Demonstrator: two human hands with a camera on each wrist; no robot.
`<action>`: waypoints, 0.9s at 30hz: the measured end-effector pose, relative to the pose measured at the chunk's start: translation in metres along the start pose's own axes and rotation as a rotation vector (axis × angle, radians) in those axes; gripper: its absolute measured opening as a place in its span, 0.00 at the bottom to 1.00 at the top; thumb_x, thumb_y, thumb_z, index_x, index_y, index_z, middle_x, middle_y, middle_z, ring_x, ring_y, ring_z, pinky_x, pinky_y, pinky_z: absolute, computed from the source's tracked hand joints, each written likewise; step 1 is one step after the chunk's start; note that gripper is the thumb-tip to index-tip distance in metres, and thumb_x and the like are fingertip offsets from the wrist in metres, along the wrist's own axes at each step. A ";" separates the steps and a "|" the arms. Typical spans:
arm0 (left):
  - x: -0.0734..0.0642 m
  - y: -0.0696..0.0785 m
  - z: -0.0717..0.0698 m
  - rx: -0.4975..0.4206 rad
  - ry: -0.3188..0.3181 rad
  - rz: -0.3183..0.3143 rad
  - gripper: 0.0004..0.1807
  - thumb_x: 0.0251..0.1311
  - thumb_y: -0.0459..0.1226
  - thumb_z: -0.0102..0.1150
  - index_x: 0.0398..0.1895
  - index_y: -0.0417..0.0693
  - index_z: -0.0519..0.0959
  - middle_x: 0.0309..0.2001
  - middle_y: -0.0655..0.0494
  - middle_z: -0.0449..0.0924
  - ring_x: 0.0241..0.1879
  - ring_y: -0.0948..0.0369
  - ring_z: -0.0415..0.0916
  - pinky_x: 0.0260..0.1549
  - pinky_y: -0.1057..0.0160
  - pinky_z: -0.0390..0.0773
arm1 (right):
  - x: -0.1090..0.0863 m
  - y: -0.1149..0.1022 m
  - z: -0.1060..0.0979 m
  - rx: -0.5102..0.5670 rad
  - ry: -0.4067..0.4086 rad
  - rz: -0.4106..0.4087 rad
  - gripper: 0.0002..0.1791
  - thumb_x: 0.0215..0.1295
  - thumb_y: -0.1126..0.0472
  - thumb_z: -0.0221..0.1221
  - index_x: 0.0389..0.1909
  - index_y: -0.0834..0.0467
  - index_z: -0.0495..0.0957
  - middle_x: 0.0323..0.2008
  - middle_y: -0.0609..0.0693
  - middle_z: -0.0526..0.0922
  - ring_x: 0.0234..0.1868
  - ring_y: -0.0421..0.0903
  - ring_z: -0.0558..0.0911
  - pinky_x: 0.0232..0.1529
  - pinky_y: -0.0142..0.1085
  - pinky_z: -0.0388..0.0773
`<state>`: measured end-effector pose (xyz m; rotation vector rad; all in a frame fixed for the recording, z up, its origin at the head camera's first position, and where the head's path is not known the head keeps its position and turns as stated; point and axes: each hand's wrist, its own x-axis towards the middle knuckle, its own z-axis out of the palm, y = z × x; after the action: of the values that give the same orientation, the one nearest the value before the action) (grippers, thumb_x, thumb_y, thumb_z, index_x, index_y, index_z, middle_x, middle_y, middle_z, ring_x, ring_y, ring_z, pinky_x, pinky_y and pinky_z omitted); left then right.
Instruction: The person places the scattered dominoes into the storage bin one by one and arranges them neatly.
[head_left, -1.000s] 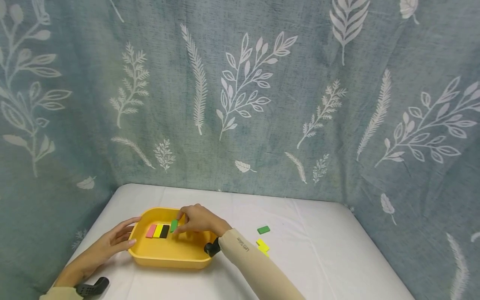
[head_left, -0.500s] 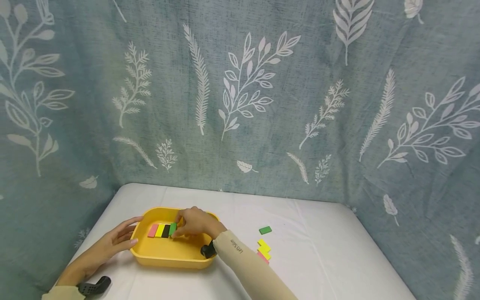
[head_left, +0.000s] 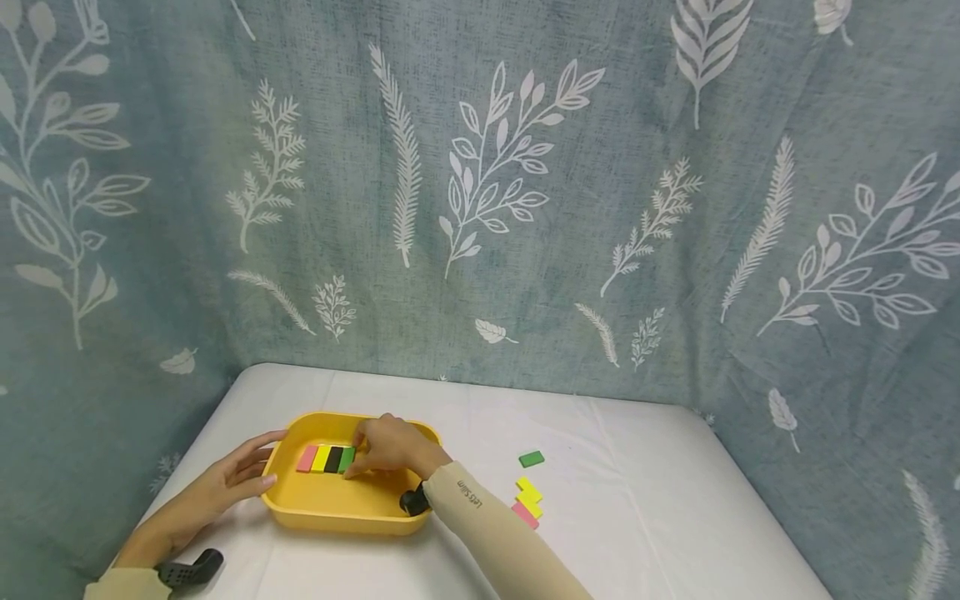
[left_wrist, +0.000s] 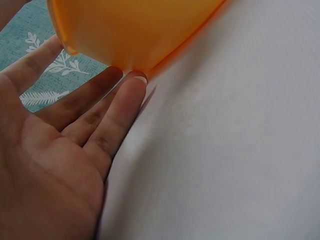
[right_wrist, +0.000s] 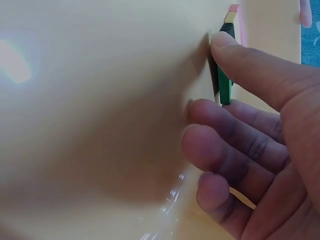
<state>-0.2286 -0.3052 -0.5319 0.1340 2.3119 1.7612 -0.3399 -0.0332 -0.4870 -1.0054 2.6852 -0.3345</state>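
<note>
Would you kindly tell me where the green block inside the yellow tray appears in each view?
Head: left of centre in the lower half; the green block ends a row inside the yellow tray, at the right hand.
Left wrist: not in this picture.
Right wrist: upper right, a narrow green strip at the same hand.
Shared landmark: the yellow tray, at the top in the left wrist view and pale in the right wrist view.

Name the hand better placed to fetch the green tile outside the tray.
Probably the right hand, once free: it's nearer that green tile; the left hand is across the tray from it.
</note>
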 end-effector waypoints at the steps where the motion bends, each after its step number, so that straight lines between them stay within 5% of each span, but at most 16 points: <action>1: 0.000 0.000 0.000 -0.002 0.003 -0.007 0.44 0.70 0.47 0.63 0.83 0.54 0.51 0.77 0.32 0.54 0.74 0.34 0.55 0.68 0.32 0.60 | 0.000 0.000 0.000 -0.013 0.003 -0.001 0.28 0.58 0.40 0.73 0.53 0.51 0.84 0.29 0.37 0.80 0.31 0.37 0.74 0.35 0.27 0.73; 14: 0.003 0.001 0.000 -0.003 0.001 -0.016 0.45 0.70 0.47 0.63 0.83 0.54 0.51 0.77 0.31 0.53 0.75 0.33 0.53 0.69 0.31 0.58 | 0.002 -0.001 0.004 -0.108 0.040 -0.013 0.28 0.56 0.37 0.73 0.50 0.51 0.85 0.31 0.37 0.80 0.33 0.37 0.75 0.38 0.25 0.74; 22: 0.000 0.001 0.001 0.004 -0.001 -0.012 0.44 0.71 0.47 0.63 0.83 0.53 0.51 0.77 0.31 0.53 0.74 0.33 0.55 0.68 0.31 0.60 | 0.000 -0.002 -0.001 -0.081 0.034 -0.026 0.29 0.56 0.38 0.73 0.52 0.52 0.86 0.37 0.38 0.85 0.34 0.35 0.76 0.42 0.25 0.76; 27: -0.001 0.002 0.000 0.003 -0.005 -0.002 0.43 0.71 0.46 0.62 0.83 0.54 0.51 0.77 0.31 0.53 0.74 0.33 0.55 0.68 0.31 0.60 | -0.005 -0.001 -0.016 -0.025 0.029 -0.051 0.25 0.61 0.43 0.72 0.54 0.53 0.85 0.32 0.39 0.85 0.31 0.34 0.78 0.36 0.25 0.76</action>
<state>-0.2275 -0.3049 -0.5298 0.1365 2.3103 1.7546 -0.3408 -0.0289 -0.4705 -1.0858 2.6999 -0.3282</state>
